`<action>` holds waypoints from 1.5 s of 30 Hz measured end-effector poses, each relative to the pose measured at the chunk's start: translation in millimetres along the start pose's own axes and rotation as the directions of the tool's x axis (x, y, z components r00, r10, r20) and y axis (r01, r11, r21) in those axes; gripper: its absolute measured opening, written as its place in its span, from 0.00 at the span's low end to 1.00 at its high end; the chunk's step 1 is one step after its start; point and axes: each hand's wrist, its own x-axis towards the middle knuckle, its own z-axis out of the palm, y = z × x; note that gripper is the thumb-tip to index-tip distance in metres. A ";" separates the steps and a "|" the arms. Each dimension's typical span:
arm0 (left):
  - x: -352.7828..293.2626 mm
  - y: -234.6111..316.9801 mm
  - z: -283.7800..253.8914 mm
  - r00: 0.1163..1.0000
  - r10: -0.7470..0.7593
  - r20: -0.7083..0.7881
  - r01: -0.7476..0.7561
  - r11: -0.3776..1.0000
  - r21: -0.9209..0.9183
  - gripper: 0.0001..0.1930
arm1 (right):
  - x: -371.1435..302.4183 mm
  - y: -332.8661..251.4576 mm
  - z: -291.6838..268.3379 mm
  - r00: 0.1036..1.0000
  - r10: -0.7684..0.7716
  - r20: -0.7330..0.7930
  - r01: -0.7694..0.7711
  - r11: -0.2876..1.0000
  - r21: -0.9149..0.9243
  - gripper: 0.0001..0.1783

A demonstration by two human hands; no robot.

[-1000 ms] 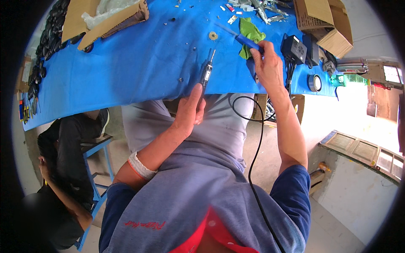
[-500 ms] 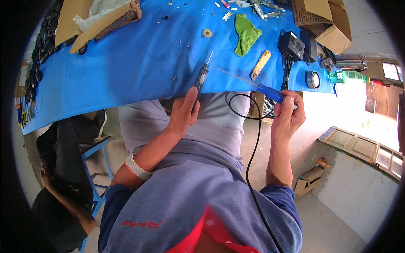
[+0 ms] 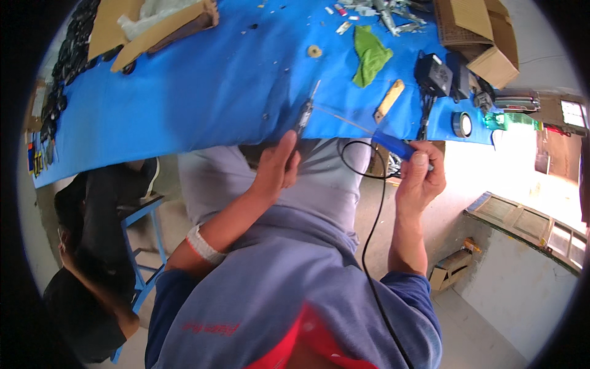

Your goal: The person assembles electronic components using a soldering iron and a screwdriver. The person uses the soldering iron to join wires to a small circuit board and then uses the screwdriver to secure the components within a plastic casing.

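Observation:
My left hand (image 3: 276,167) is closed around a slim dark piece with a thin metal shaft (image 3: 305,117), which points up and away over the table's front edge. My right hand (image 3: 423,172) grips the blue handle of a screwdriver (image 3: 393,145). Its long thin blade runs left across the blue cloth, and the tip ends close beside the dark piece; whether they touch I cannot tell. Beyond the screwdriver lies a flat tan-handled tool (image 3: 389,100). A green rag (image 3: 370,56) and a small tan disc (image 3: 314,51) lie farther back.
Blue cloth (image 3: 184,111) covers the table. Cardboard boxes (image 3: 153,34) stand at the far left and far right. Black adapters (image 3: 434,75), a tape roll (image 3: 461,124) and a green bottle (image 3: 510,120) sit at right. A black cable (image 3: 370,237) loops past my right hand. Someone sits at left.
The table and both hands appear slightly lower and farther right in the picture. The screwdriver tip stays close to the dark piece, and both grips are unchanged.

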 end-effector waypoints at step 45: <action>3.4 -3.5 1.7 0.999 0.049 -0.012 -0.048 0.993 0.107 0.29 | -7.0 7.6 -8.5 0.993 -0.115 -0.015 0.114 0.990 -0.088 0.13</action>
